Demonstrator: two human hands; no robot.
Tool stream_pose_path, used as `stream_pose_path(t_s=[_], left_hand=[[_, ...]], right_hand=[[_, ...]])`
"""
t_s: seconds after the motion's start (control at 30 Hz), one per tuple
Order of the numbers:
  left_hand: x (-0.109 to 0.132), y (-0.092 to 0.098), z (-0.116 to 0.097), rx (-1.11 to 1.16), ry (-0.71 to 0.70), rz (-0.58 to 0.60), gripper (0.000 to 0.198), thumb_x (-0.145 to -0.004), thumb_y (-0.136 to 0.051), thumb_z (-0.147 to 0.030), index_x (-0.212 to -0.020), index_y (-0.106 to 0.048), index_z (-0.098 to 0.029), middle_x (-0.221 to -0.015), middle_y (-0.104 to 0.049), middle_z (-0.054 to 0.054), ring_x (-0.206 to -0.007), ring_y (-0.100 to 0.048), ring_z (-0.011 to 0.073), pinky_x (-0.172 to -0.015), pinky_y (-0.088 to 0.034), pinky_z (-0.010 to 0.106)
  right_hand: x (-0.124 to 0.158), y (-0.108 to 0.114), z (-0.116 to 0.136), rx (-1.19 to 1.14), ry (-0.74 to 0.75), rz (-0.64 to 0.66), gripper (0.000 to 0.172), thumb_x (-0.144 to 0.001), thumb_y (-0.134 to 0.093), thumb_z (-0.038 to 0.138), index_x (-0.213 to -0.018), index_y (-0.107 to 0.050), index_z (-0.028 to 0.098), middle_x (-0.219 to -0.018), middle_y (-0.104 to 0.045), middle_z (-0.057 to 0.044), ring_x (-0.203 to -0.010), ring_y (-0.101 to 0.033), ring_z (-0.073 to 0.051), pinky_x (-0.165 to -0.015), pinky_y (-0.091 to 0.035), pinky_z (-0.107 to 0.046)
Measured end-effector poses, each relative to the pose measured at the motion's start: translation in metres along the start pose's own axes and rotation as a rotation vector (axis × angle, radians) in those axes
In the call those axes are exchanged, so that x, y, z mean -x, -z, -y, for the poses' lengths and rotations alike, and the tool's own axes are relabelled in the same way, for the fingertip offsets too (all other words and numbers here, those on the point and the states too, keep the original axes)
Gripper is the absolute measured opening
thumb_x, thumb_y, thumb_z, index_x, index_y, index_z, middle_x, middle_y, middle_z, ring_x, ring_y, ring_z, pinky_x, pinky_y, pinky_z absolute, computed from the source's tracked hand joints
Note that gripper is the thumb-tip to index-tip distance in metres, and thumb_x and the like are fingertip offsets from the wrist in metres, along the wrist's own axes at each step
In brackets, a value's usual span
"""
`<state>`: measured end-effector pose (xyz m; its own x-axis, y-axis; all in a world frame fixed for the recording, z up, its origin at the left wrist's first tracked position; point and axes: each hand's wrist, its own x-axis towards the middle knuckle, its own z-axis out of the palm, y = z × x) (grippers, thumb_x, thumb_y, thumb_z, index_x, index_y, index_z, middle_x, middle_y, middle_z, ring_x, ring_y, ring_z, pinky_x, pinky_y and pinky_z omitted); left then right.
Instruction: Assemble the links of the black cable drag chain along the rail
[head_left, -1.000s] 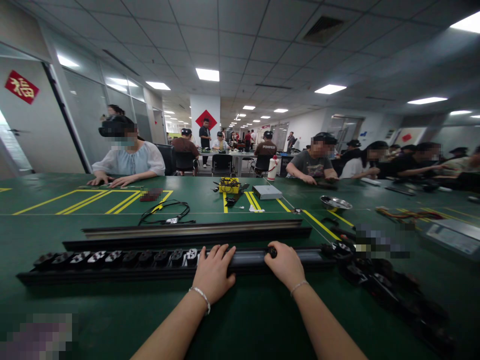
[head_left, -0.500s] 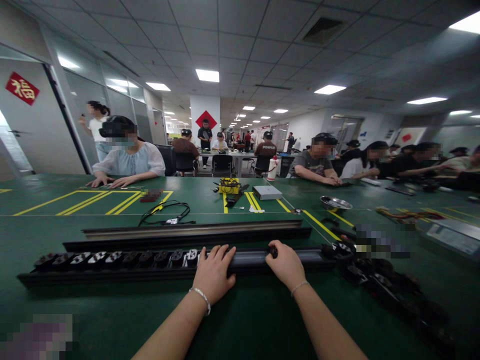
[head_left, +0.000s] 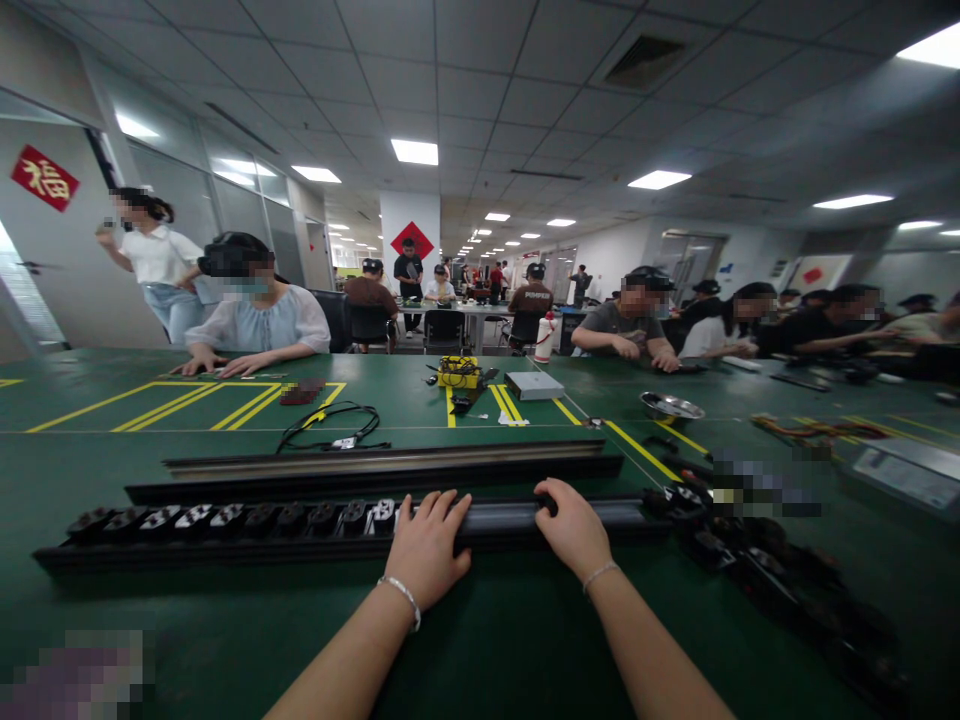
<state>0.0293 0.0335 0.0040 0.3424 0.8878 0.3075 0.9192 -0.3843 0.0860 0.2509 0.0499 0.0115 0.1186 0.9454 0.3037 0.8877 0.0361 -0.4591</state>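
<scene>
A long black power-strip rail (head_left: 495, 520) lies across the green table (head_left: 225, 640) in front of me, with several black and white socket modules (head_left: 225, 518) seated along its left half. My left hand (head_left: 427, 545) rests flat on the rail just right of the last module, fingers stretched out. My right hand (head_left: 571, 528) is curled on the rail farther right, pinching a small black part (head_left: 546, 502) on top of it. A second long black rail (head_left: 382, 465) lies just behind the first.
A pile of black socket modules (head_left: 780, 590) sits at the right. Farther back lie a black cable (head_left: 330, 425), a yellow tool (head_left: 459, 370), a grey box (head_left: 534, 384) and a metal bowl (head_left: 671, 406). Several people sit along the far side; one person (head_left: 154, 265) walks at the left.
My hands have hardly moved; the right fingers have closed slightly more over the small black part. A person in the background has walked leftwards behind the seated one.
</scene>
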Motion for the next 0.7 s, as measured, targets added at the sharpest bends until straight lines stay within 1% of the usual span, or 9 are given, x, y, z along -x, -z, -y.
stream_pose_path(t_s=[0.13, 0.27, 0.37, 0.6, 0.7], left_hand=[[0.0003, 0.0012, -0.0004, 0.002, 0.003, 0.004, 0.059, -0.071, -0.051, -0.036, -0.128, -0.035, -0.033, -0.132, -0.044, 0.001, -0.122, -0.035, 0.0241, -0.104, -0.014, 0.051], [0.0001, 0.002, -0.0012, 0.003, 0.008, 0.011, 0.059, -0.071, -0.051, -0.035, -0.128, -0.036, -0.032, -0.133, -0.043, 0.001, -0.122, -0.034, 0.0244, -0.104, -0.013, 0.051], [-0.0002, 0.0011, -0.0008, 0.008, 0.007, 0.012, 0.059, -0.071, -0.051, -0.035, -0.128, -0.036, -0.033, -0.133, -0.043, 0.001, -0.122, -0.034, 0.0245, -0.104, -0.013, 0.051], [0.0001, -0.0012, 0.0005, 0.022, -0.002, -0.009, 0.058, -0.071, -0.051, -0.036, -0.127, -0.036, -0.032, -0.133, -0.043, 0.001, -0.122, -0.034, 0.0238, -0.104, -0.013, 0.051], [0.0, -0.0013, 0.0006, 0.024, -0.001, -0.009, 0.059, -0.071, -0.051, -0.035, -0.128, -0.036, -0.032, -0.132, -0.044, 0.001, -0.121, -0.035, 0.024, -0.104, -0.013, 0.051]], right_hand=[[-0.0006, -0.0038, -0.0033, 0.009, -0.014, -0.018, 0.033, -0.068, -0.043, 0.012, -0.095, -0.058, 0.024, -0.125, -0.046, -0.003, -0.108, -0.048, -0.017, -0.09, -0.035, -0.029], [-0.0002, -0.004, -0.0036, 0.013, -0.02, -0.02, 0.034, -0.067, -0.043, 0.009, -0.095, -0.058, 0.024, -0.126, -0.045, -0.004, -0.108, -0.048, -0.017, -0.089, -0.036, -0.029], [0.0, -0.0029, -0.0026, 0.021, -0.023, -0.008, 0.03, -0.068, -0.043, 0.01, -0.09, -0.059, 0.023, -0.126, -0.045, -0.004, -0.108, -0.048, -0.018, -0.09, -0.035, -0.03], [-0.0002, -0.0009, -0.0004, 0.041, -0.034, 0.018, 0.023, -0.07, -0.042, 0.011, -0.078, -0.06, 0.022, -0.12, -0.05, -0.004, -0.106, -0.049, -0.018, -0.09, -0.034, -0.03], [0.001, 0.0007, 0.0011, 0.057, -0.013, 0.013, 0.021, -0.07, -0.041, 0.012, -0.075, -0.058, 0.021, -0.11, -0.056, -0.004, -0.102, -0.05, -0.017, -0.088, -0.034, -0.028]])
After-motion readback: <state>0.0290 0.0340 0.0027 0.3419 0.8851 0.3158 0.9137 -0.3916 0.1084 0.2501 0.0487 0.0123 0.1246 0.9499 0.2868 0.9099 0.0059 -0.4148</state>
